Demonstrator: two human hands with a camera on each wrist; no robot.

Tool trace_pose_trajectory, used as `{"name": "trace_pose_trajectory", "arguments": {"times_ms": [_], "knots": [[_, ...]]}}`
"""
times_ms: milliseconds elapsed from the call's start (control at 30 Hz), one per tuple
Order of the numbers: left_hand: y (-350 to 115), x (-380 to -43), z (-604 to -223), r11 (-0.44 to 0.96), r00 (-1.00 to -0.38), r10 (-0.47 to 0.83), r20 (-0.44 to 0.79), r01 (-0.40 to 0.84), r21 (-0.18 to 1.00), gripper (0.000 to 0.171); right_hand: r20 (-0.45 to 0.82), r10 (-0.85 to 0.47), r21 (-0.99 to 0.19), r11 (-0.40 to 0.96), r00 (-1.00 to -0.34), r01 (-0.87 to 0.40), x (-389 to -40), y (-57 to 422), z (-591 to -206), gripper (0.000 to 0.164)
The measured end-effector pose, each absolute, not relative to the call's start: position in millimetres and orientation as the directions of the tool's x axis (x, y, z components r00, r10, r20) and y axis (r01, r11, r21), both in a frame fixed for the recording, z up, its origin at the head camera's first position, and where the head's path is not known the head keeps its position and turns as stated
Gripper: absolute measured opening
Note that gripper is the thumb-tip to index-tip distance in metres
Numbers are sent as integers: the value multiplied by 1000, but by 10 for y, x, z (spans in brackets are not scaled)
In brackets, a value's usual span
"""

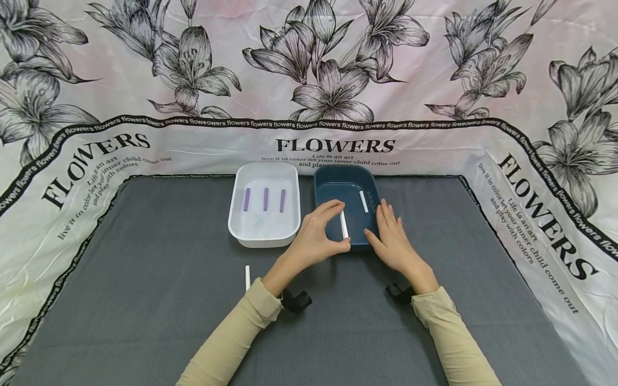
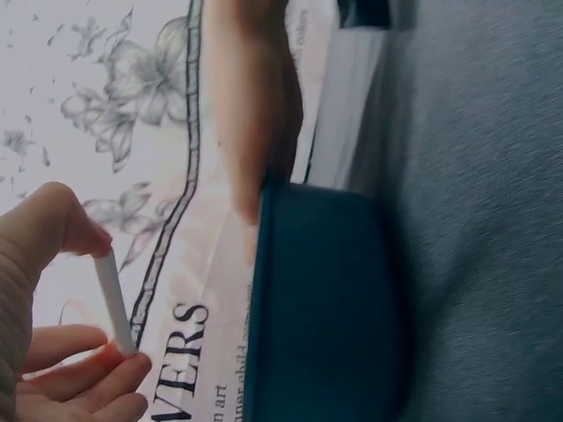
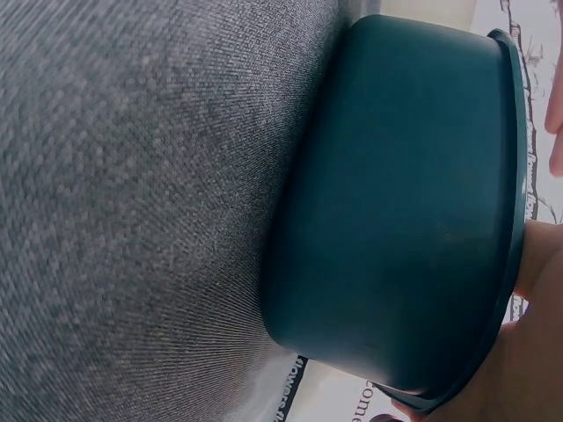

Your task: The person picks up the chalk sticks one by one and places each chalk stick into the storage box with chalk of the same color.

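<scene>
In the head view my left hand pinches a white chalk stick end to end between thumb and fingertips, over the dark blue bin. The left wrist view shows this white chalk stick raised above the bin's rim. My right hand rests on the bin's right rim, fingers straight along the side and thumb at the near corner. Another white chalk stick lies inside the bin. In the right wrist view, the blue bin hides part of that hand.
Left of the blue bin stands a white bin with three purple chalk sticks lying apart in it. One more white chalk stick lies on the grey cloth, partly behind my left sleeve. Flower-printed fabric borders the cloth.
</scene>
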State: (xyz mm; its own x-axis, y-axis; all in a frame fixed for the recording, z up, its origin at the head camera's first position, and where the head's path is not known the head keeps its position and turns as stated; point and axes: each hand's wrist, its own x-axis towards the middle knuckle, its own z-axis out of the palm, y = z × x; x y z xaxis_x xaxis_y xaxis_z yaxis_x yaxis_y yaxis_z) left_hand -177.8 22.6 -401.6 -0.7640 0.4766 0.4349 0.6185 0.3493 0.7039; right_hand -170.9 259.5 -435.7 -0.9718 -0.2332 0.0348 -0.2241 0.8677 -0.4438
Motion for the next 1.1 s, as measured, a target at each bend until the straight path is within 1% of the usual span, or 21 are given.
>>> {"name": "trace_pose_trajectory", "arguments": {"times_ms": [200,433,700,1100], "knots": [[236,-1903,-3948,374,-788,517,332,558,741,70,33,-227,-444,869,-973,-218,-1719,2586,-4364,76],[252,-2053,-3925,419,-820,526,226,481,770,70,33,-232,-441,870,-972,-223,-1720,2584,-4363,77],[314,-2265,-3849,430,-830,530,172,438,790,70,29,-233,-435,872,-972,-222,-1718,2594,-4357,78],[420,-2629,-3770,448,-857,497,136,388,805,67,19,-230,-449,868,-973,-213,-1740,2602,-4374,77]]}}
